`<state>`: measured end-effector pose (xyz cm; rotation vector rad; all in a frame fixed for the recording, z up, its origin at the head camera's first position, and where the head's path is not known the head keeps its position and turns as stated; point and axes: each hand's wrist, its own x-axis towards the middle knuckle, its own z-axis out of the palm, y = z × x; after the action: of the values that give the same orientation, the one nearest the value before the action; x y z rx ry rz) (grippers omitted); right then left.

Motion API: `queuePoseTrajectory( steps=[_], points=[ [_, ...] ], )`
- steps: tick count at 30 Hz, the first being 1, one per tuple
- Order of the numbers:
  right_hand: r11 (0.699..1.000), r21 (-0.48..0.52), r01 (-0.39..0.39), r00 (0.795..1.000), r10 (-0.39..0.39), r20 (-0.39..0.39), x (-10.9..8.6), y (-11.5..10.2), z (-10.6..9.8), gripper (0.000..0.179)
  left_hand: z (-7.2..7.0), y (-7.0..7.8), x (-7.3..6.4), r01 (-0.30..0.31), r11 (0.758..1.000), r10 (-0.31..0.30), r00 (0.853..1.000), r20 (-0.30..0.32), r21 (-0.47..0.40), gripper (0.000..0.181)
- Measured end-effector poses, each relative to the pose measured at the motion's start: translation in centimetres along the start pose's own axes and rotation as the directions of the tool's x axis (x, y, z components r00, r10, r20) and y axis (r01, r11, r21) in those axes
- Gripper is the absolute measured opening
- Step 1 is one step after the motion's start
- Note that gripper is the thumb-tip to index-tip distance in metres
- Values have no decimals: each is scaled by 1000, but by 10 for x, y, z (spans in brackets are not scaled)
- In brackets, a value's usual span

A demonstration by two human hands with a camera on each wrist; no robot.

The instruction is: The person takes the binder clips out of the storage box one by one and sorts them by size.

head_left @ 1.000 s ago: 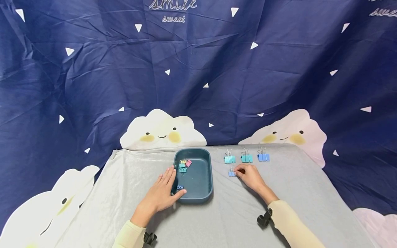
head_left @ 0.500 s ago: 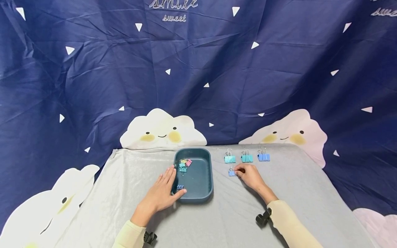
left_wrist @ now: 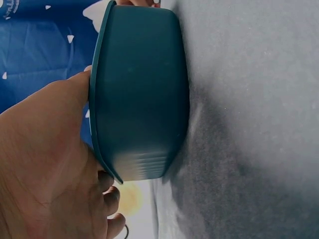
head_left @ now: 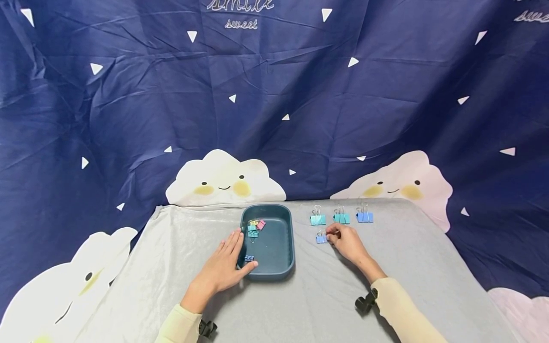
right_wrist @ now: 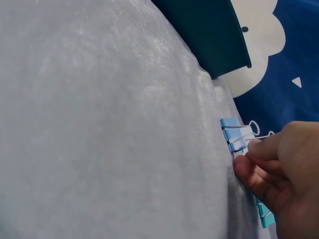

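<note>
A small blue binder clip (head_left: 321, 237) stands on the cloth with its wire handles up. Beside its right edge is my right hand (head_left: 348, 244), thumb and forefinger slightly parted next to the clip. The right wrist view shows the same blue clip (right_wrist: 232, 133) just beyond the thumb tip; whether skin touches it is hard to tell. My left hand (head_left: 223, 262) rests with extended fingers over the left rim of a dark teal tray (head_left: 293, 247). From the left wrist, the tray's side wall (left_wrist: 142, 89) appears beside the left hand (left_wrist: 55, 154).
Behind the small clip stand three larger binder clips in a row: light teal (head_left: 318, 220), teal (head_left: 341, 218) and blue (head_left: 365, 217). Inside the tray lie several small clips, among them a pink one (head_left: 261, 225), a teal one (head_left: 253, 234) and a dark blue one (head_left: 249, 258).
My right hand has shifted slightly right, its fingertips sliding off the small blue binder clip, which shows more fully and stays in place. The left hand and tray have not moved.
</note>
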<state>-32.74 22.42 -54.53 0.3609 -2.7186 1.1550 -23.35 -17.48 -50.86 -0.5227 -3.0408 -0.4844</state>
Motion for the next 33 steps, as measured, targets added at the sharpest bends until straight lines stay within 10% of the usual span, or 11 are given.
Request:
queuePoseTrajectory(
  steps=[12, 33],
  points=[
    [995, -44, 92, 996, -92, -8, -1, -17, -8, 8, 1, -1, 0, 2, 1000, -2, 1000, -3, 3, 103],
    [968, -48, 247, 965, -241, 104, 37, -117, -2, 13, 1, -2, 0, 3, 1000, -3, 1000, -5, 1, 103]
  ],
)
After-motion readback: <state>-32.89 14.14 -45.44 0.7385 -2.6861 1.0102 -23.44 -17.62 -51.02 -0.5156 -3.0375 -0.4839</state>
